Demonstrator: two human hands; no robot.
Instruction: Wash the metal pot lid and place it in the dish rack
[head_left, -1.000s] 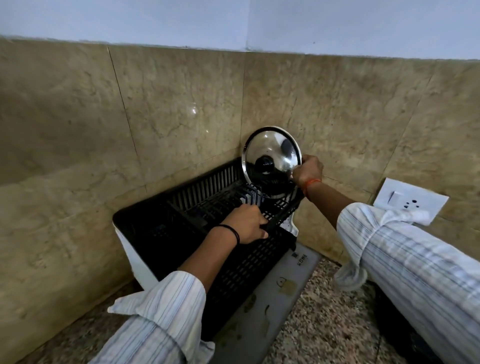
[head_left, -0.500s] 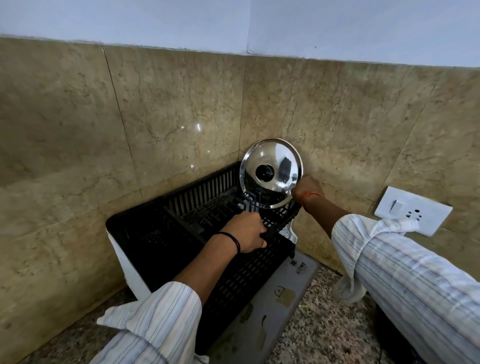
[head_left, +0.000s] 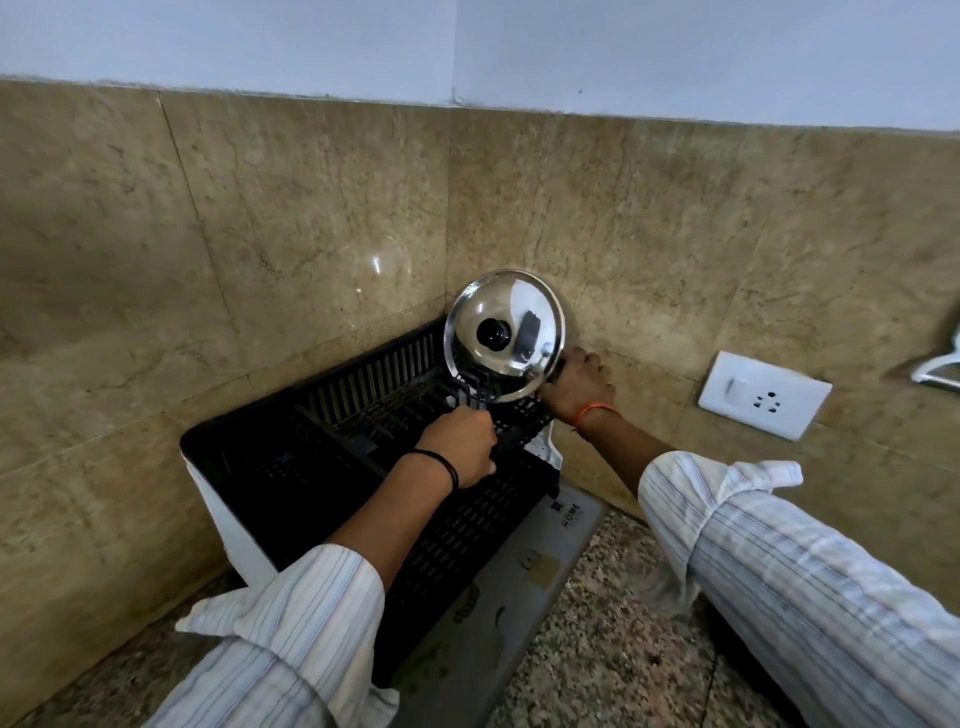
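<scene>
The shiny metal pot lid (head_left: 511, 322) with a black knob stands on edge at the far right end of the black plastic dish rack (head_left: 322, 447), leaning toward the wall corner. My right hand (head_left: 576, 387) grips the lid's lower right rim. My left hand (head_left: 460, 447) is closed on the rack's inner black grid, just below the lid. The lid's bottom edge sits among the rack's upright prongs.
The rack sits in a tiled corner on a speckled stone counter (head_left: 613, 649), over a grey drain mat (head_left: 498, 597). A white switch and socket plate (head_left: 763, 393) is on the right wall. A white hanger (head_left: 940, 371) shows at the right edge.
The lid has gone lower into the rack's far right end and my right hand has slid down its rim. My left hand has stayed on the rack grid.
</scene>
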